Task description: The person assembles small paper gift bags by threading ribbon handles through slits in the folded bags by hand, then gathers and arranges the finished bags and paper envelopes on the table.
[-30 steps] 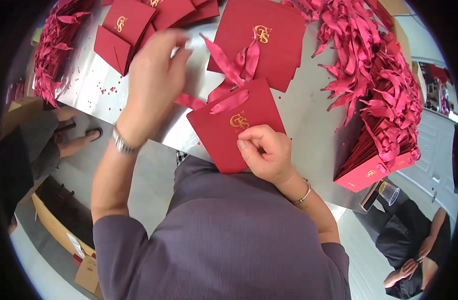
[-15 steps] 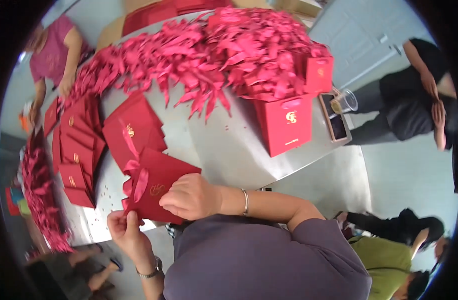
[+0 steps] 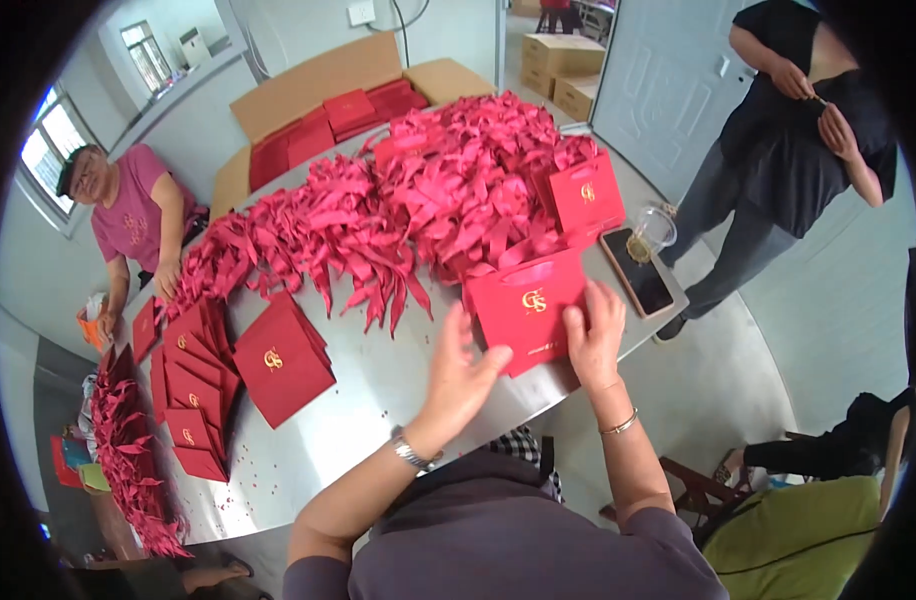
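Note:
A red paper bag [image 3: 529,312] with a gold emblem lies at the front of the ribbon pile, with the edge of another bag showing behind it. My left hand [image 3: 458,372] is at its lower left corner, fingers spread and thumb pointing across the corner. At the bag's right edge is my right hand [image 3: 595,335], its thumb against the front and its fingers apart alongside. Pink-red ribbons [image 3: 468,190] heap up behind the bag. A smaller red bag [image 3: 587,197] leans against the heap's right end.
Flat red bags [image 3: 284,362] lie left of centre, beside a fanned stack [image 3: 193,385]. More ribbons [image 3: 128,450] hang along the left edge. A phone [image 3: 638,270] and plastic cup [image 3: 653,232] sit at the right corner. People stand far left [image 3: 143,215] and right [image 3: 808,150].
Both hands have moved right, from a ribboned red bag at the table's near left to the bag before the ribbon heap. That ribboned bag no longer shows there. The view has lifted.

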`<state>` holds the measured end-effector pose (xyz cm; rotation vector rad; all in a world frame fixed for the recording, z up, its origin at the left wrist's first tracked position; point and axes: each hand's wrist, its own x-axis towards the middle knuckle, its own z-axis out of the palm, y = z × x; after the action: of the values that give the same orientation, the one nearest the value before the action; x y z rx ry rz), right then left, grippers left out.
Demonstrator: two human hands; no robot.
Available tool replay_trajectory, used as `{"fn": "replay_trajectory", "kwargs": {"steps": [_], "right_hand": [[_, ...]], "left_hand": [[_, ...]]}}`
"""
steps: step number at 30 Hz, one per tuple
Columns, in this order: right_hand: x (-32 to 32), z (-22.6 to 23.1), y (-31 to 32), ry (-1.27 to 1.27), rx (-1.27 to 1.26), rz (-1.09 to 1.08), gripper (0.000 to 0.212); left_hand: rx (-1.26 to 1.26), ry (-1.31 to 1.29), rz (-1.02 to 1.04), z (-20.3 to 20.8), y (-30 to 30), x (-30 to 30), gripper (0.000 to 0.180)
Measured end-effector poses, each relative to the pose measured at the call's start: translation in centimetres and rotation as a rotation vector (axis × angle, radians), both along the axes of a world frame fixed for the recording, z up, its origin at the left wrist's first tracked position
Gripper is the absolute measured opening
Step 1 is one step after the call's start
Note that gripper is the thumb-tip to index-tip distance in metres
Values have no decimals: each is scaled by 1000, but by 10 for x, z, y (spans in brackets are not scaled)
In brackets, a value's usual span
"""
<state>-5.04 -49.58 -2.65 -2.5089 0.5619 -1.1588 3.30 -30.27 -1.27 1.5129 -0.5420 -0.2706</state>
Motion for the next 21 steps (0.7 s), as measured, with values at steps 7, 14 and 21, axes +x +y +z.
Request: {"fn": "replay_trajectory", "kwargs": {"steps": [7,14,21], "right_hand": [[30,-9,-9,282,350,206,93],[113,-11,-16,33,490,367,87],[131,-4,-25,-72,633,462,79]], "left_hand": [[293,-166,17,-13,-36,30,58],[275,-137,157,-11,-47,104,53],[162,-132,139,-17,-54,115,55]]}}
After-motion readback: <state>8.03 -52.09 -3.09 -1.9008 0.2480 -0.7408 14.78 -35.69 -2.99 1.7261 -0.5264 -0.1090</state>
